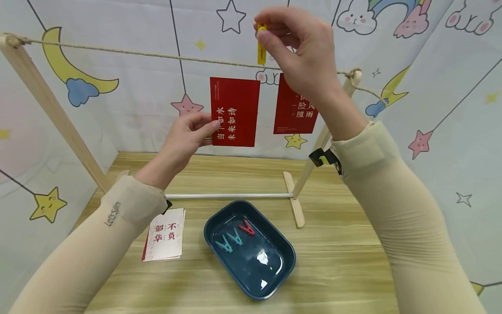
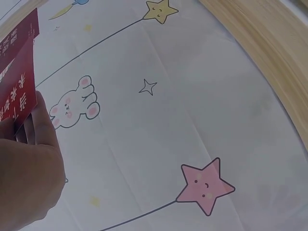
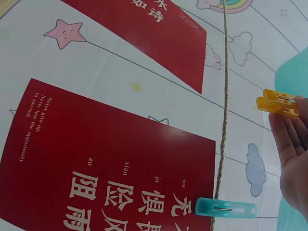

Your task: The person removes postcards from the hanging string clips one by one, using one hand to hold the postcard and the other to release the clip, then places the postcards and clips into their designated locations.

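Note:
My left hand [image 1: 188, 135] grips a red card [image 1: 245, 98] with white characters by its left edge, thumb in front. The card stands upright just below the twine [image 1: 157, 54]. Above the twine, my right hand [image 1: 303, 48] pinches a yellow clothespin [image 1: 261, 52] between thumb and fingers; in the right wrist view the clothespin [image 3: 279, 102] is apart from the twine. Another red card [image 1: 288, 117] hangs to the right, partly covered by my right hand in the head view. A teal clothespin [image 3: 226, 209] fastens that card to the twine.
Wooden posts [image 1: 59, 111] hold up the twine, with a white rod [image 1: 231, 196] low between them. On the table [image 1: 345, 257], a dark blue tray [image 1: 239, 266] contains a red clothespin [image 1: 246, 227] and two teal clothespins [image 1: 234, 237]. Stacked cards [image 1: 166, 248] lie left of it.

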Demonstrator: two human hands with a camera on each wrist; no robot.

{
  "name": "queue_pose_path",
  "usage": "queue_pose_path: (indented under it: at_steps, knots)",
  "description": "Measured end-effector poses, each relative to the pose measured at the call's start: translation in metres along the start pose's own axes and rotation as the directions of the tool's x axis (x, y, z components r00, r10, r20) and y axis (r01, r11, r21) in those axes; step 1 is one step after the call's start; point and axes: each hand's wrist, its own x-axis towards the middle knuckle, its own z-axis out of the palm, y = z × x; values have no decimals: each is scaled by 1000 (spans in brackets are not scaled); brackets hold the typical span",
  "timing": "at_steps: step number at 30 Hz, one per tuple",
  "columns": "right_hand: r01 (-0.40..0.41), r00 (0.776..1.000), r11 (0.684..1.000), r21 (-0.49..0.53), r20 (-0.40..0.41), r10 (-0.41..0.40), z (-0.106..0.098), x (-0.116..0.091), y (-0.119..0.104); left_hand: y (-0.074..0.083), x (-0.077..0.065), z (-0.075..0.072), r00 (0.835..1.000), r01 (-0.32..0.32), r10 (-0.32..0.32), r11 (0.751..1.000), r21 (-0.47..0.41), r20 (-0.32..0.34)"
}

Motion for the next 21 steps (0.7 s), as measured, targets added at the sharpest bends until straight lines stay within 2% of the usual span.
queue_pose_path:
  at_steps: [5, 12, 21]
  knots:
    - [17, 1000, 1000, -5, -8, -17, -2, -8, -4, -5, -7, -8, 1000, 31, -31, 999, 17, 1]
    - [35, 999, 998, 55, -6, -35, 2, -20, -13, -12, -18, -22, 998, 64, -64, 998, 24, 4]
    - [7, 1000, 994, 105, 6, -8, 9, -41, -20, -20, -33, -40, 991, 136, -136, 988, 77, 2]
